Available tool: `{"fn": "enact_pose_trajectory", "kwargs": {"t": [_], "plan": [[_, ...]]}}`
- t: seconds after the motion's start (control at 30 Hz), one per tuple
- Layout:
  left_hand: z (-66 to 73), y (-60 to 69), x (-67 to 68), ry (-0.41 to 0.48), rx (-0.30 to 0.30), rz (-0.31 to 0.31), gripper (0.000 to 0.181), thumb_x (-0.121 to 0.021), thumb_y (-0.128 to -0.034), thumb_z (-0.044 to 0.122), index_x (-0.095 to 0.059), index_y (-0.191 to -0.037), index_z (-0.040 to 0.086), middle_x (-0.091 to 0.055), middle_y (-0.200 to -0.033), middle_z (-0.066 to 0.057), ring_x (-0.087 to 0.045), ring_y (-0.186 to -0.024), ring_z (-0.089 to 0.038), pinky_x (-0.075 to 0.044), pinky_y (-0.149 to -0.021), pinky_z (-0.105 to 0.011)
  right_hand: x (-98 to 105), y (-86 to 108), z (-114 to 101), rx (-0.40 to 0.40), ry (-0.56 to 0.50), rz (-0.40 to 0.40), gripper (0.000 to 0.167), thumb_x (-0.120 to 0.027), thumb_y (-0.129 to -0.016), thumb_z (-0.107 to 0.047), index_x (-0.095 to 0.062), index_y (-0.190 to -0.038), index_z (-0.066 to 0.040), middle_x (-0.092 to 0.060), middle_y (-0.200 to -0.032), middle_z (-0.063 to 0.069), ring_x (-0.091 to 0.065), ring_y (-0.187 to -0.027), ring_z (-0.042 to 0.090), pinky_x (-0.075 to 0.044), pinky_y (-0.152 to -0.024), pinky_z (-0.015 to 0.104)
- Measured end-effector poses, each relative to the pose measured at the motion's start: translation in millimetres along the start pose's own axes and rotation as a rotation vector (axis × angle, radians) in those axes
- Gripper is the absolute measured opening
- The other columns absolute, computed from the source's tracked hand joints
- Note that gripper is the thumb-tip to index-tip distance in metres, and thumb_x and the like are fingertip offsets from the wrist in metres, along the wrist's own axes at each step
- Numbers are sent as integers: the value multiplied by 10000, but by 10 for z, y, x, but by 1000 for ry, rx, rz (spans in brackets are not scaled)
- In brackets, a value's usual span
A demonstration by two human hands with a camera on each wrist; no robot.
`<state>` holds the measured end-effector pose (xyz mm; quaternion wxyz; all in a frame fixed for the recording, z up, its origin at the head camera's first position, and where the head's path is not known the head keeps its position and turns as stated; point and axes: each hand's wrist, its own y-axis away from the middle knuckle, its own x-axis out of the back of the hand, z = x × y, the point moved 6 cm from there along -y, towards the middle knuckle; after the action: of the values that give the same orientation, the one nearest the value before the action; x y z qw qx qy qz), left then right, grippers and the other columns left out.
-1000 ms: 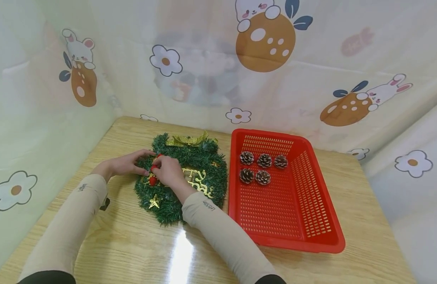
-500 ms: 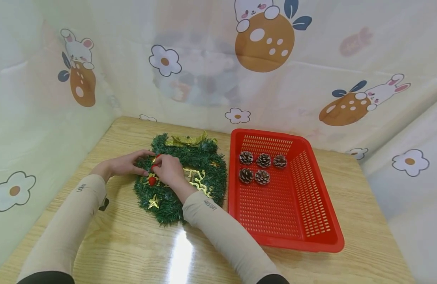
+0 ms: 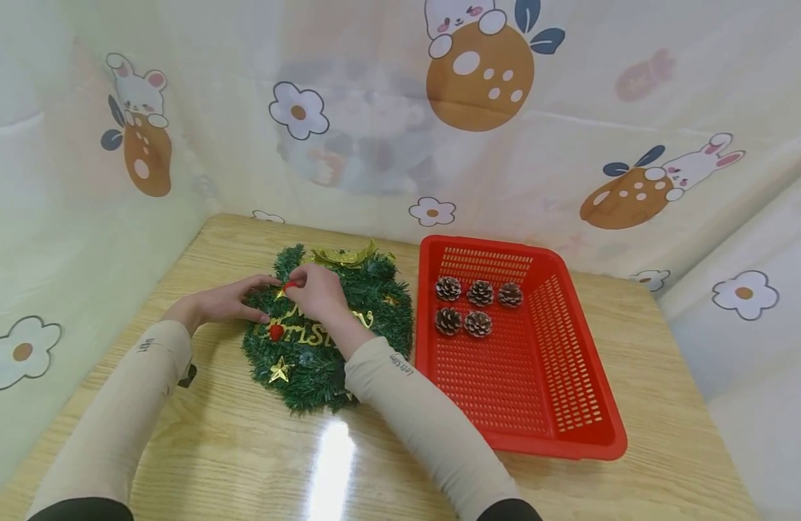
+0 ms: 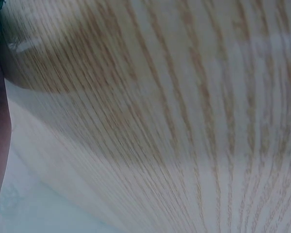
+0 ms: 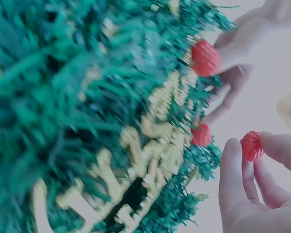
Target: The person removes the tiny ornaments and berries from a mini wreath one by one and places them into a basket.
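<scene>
A green tinsel wreath [image 3: 374,289] with gold "Merry Christmas" lettering [image 3: 302,333] and a gold star [image 3: 281,370] lies on the table. My right hand [image 3: 322,293] is over its left part. In the right wrist view, its thumb and fingertips pinch a red raspberry-like berry [image 5: 252,145]. Two more red berries sit on the wreath, an upper berry [image 5: 205,58] and a lower berry [image 5: 201,135]. My left hand [image 3: 227,300] rests at the wreath's left edge, thumb and fingers spread apart, thumb close to a berry [image 3: 276,331]. The left wrist view shows mostly wood grain.
A red plastic basket [image 3: 585,347] stands right of the wreath, with several pinecones [image 3: 478,324] in its far left part. A gold ribbon bow [image 3: 344,257] tops the wreath. A printed curtain [image 3: 374,159] hangs behind the wooden table [image 3: 244,449].
My right hand has lifted and shifted slightly up and right from the wreath's left side, uncovering more of the gold lettering. The left hand stays at the wreath's edge.
</scene>
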<state>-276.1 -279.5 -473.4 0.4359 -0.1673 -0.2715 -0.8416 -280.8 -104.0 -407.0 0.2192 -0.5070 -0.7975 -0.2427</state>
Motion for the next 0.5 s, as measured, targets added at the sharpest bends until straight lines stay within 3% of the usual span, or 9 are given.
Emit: {"fn": "enact_pose_trajectory", "kwargs": {"t": [0.27, 0.5], "plan": [[42, 21, 5, 4, 2, 1, 752, -712, -910, 208, -282, -1514, 84, -211, -1545, -258, -190, -1400, -501, -188, -1087, -675, 211, 7, -47, 36, -5, -15, 322, -641, -963, -177, -653, -1279, -117, -663, -1185, 42, -614, -1040, 198, -502, -752, 308], [52, 32, 4, 5, 6, 3, 744, -717, -905, 196, -295, -1510, 95, -229, -1536, -263, -199, -1398, -495, -189, -1086, -675, 399, -8, 32, 24, -19, 3, 291, -654, -956, -190, -674, -1243, -148, -654, -1177, 21, -594, -1084, 204, -499, -883, 372]]}}
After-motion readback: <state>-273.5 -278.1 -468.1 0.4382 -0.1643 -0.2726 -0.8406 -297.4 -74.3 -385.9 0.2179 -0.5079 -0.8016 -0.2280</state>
